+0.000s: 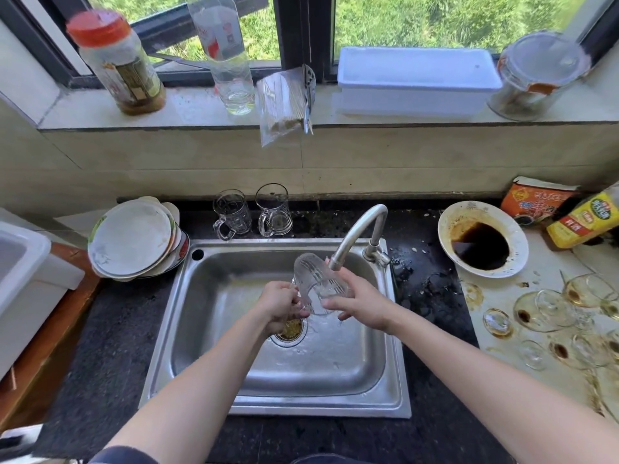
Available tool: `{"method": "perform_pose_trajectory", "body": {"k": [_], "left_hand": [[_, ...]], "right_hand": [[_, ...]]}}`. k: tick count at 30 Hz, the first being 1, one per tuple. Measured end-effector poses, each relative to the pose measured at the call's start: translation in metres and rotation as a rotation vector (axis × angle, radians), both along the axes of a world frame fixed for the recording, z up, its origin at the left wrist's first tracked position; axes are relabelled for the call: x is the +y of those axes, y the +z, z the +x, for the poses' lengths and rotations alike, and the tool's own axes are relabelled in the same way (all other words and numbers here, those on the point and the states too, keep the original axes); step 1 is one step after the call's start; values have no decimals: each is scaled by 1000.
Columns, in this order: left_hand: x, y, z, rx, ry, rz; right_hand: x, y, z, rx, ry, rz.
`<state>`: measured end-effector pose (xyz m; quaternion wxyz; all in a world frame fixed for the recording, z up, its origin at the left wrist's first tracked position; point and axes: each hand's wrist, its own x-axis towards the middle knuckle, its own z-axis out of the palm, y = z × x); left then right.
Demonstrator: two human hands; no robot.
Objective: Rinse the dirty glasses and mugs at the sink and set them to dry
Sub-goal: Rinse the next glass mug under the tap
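Note:
A clear ribbed glass mug (315, 279) is tilted on its side over the steel sink (221, 329), right under the faucet spout (358, 232). My left hand (279, 304) grips its handle side. My right hand (360, 301) holds its open rim end, fingers curled around it. Two clear glass mugs (232, 214) (274, 211) stand upright on the counter behind the sink. Several stained stemmed glasses (562, 313) lie on the white counter to the right.
A stack of plates (134, 239) leans at the sink's left corner. A bowl of dark sauce (482, 244) sits right of the faucet, with packets behind it. Jars, a bottle and a white box (415, 82) line the window ledge. A white bin (23, 272) stands far left.

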<state>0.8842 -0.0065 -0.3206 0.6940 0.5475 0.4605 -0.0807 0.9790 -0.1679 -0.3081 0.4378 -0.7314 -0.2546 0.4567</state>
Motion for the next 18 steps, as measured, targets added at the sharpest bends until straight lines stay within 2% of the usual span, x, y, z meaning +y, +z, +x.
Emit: {"method": "perform_pose_trajectory", "body": {"k": [3, 5, 10, 12, 14, 16, 18], "left_hand": [[1, 7, 1, 93, -163, 2], [-4, 11, 4, 123, -269, 55], [-15, 7, 11, -112, -286, 350], [-16, 4, 9, -172, -359, 429], [-14, 1, 8, -187, -377, 409], [-11, 3, 9, -186, -337, 305], [-6, 1, 10, -198, -284, 209]], "right_hand": [[0, 0, 5, -319, -8, -108], [3, 2, 11, -404, -62, -181], [3, 8, 29, -274, -153, -379], [5, 9, 30, -220, -173, -386], [5, 12, 29, -174, -181, -345], [3, 18, 29, -137, -180, -287], [0, 21, 30, -202, -138, -235]]}}
